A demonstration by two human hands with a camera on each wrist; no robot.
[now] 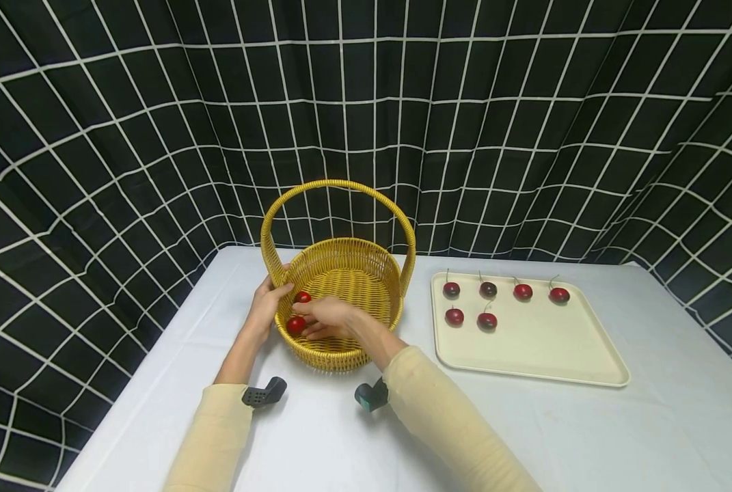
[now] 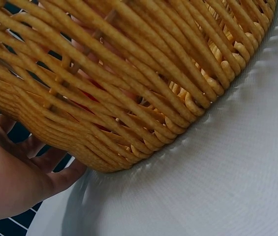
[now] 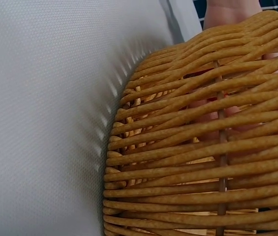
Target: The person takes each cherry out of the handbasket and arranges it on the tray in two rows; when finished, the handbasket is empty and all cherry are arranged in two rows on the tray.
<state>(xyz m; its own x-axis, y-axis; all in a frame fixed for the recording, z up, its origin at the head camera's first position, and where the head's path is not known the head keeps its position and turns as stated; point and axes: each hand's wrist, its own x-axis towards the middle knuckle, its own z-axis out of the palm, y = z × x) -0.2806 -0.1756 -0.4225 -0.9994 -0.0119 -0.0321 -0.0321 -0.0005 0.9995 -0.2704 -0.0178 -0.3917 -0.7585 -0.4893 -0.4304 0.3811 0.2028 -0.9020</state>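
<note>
A yellow wicker basket (image 1: pixel 341 352) with a tall arched handle stands on the table. My left hand (image 1: pixel 264 311) grips its left side at the foot of the handle, thumb over the rim. In the left wrist view, this hand's fingers (image 2: pixel 62 172) reach behind the woven wall. Inside the basket my right hand (image 1: pixel 329 318) reaches left, thumb and fingers apart, close beside a red cherry (image 1: pixel 296 324). A second cherry (image 1: pixel 302 297) lies just beyond the thumb. Both wrist views show the right hand and the cherries only as patches of skin and red through the weave.
To the right, a cream tray (image 1: pixel 544 355) carries several dark red cherries (image 1: pixel 487 320) with stems, in two rows at its far left. A white cloth (image 1: pixel 316 444) covers the table. Behind hangs a black curtain (image 1: pixel 464 123) with a white grid.
</note>
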